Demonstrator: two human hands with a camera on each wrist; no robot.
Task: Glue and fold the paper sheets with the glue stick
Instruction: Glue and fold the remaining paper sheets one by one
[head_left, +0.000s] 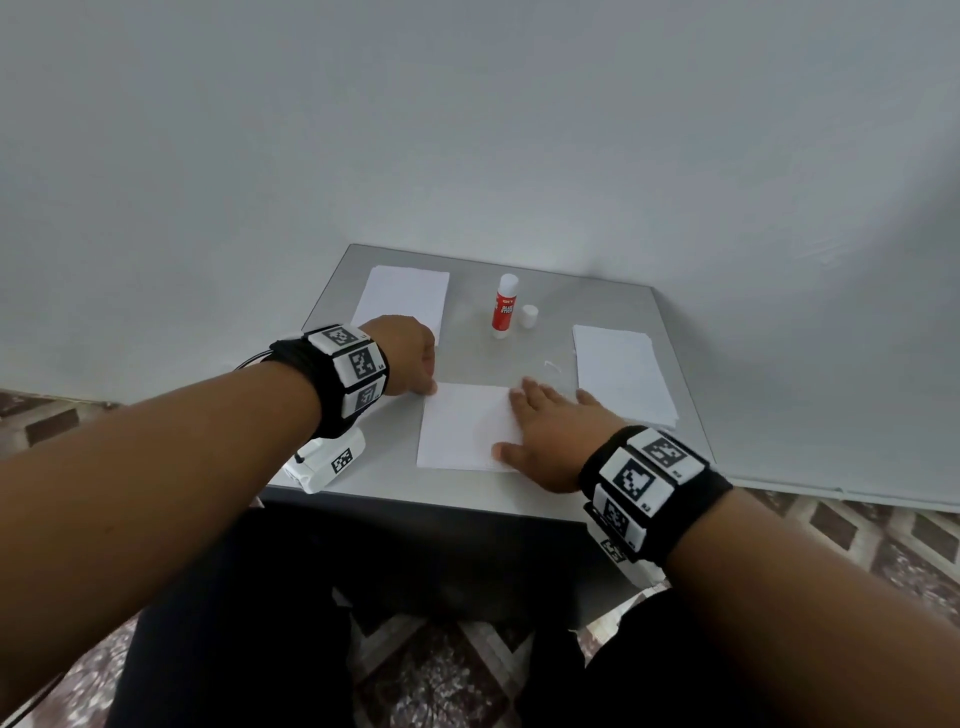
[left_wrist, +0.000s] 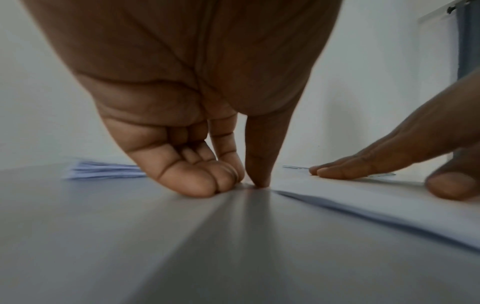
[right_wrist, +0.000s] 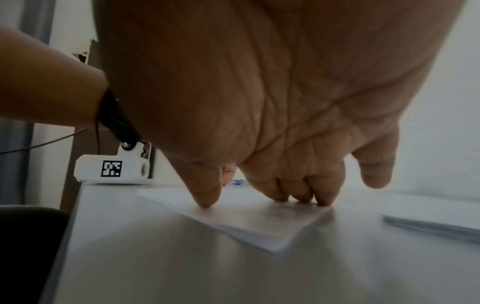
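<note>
A folded white paper sheet (head_left: 462, 434) lies at the front middle of the small grey table (head_left: 395, 488). My right hand (head_left: 519, 421) lies flat on its right half, its straight fingers (right_wrist: 298, 197) and thumb pressing the sheet (right_wrist: 259, 224) down. My left hand (head_left: 428, 384) is at the sheet's far left corner with its fingers (left_wrist: 202, 185) curled on the table. Its thumb tip presses down at that corner of the sheet (left_wrist: 363, 197). A red and white glue stick (head_left: 505, 306) stands upright behind the sheet, with its white cap (head_left: 530, 316) beside it on the right.
One stack of white sheets (head_left: 402, 299) lies at the back left, another stack (head_left: 623, 374) at the right edge. Grey walls close off the table's back and right sides. A small scrap (head_left: 553, 366) lies near the right stack. My dark-trousered legs are below the front edge.
</note>
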